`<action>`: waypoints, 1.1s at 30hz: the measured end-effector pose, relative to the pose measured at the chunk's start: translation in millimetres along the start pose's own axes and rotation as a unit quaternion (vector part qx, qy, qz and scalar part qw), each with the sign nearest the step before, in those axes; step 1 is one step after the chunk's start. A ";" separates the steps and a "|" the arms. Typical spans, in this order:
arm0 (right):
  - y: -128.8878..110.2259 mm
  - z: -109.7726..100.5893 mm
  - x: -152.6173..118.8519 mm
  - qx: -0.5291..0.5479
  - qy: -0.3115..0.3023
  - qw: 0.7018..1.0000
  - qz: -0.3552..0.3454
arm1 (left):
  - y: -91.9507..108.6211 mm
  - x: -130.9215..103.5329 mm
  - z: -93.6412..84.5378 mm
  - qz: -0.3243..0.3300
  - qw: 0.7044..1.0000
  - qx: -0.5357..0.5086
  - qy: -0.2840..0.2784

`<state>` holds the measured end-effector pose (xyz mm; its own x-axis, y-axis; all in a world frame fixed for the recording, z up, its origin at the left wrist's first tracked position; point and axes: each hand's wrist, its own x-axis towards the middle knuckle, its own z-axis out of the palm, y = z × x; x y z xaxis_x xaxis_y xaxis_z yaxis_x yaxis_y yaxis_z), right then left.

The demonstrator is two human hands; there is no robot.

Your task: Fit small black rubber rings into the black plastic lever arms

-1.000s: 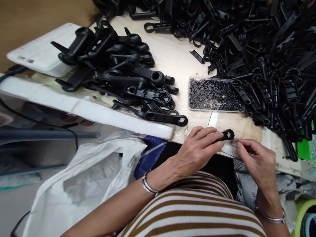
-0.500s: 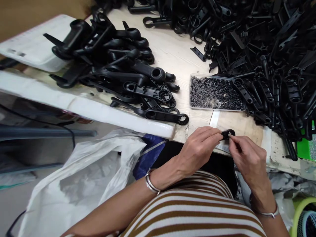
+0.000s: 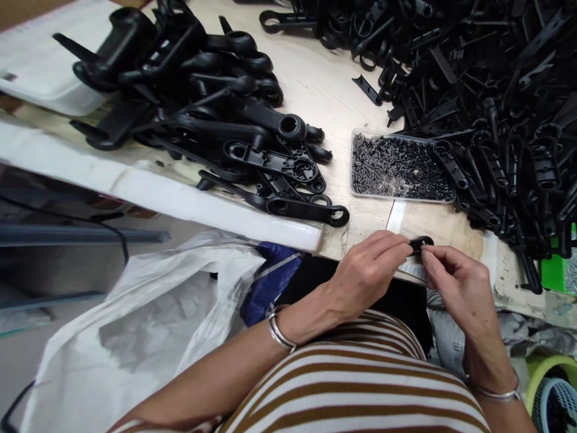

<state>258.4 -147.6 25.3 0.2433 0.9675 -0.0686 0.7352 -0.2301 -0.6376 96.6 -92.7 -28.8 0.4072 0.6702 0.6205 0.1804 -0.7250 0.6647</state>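
Note:
My left hand point(image 3: 372, 264) is closed around a black plastic part point(image 3: 421, 243), most of it hidden under the fingers; only its rounded end sticks out. At that end, my right hand point(image 3: 460, 279) has thumb and forefinger pinched together. Whatever the pinch holds is too small to make out. Just beyond both hands lies a clear shallow box point(image 3: 401, 168) filled with tiny dark and shiny pieces. Left of it, the nearest black arm-shaped part point(image 3: 311, 210) of a heap has a ring end.
Black plastic parts point(image 3: 216, 114) are heaped at left beside a white lid-like box point(image 3: 49, 54). A larger black pile point(image 3: 478, 96) covers the right. White foam point(image 3: 180, 201) edges the table. Below are a white sack point(image 3: 148, 319), a green tray point(image 3: 553, 270) and a yellow-green basin point(image 3: 536, 382).
The view has shifted slightly. My right fingers have moved in closer over the rounded end of the black part; my left hand keeps its hold.

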 end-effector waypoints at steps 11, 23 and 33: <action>-18.1 -9.3 10.7 -0.117 -0.052 0.992 -0.002 | -2.2 -3.1 0.8 0.008 1.000 -0.018 0.007; -29.8 3.5 14.2 -0.272 -0.074 0.959 -0.035 | 1.1 -1.3 -3.2 -0.012 1.000 0.003 -0.010; -3.2 5.1 -6.6 0.350 0.054 0.918 0.179 | 7.9 0.3 -2.2 -0.038 0.998 -0.021 0.048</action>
<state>251.3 -152.7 23.9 0.4783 0.8186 -0.3179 0.0175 -0.3708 -0.9285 96.2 -97.9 -22.5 0.3064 0.7362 0.6035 0.1691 -0.6660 0.7266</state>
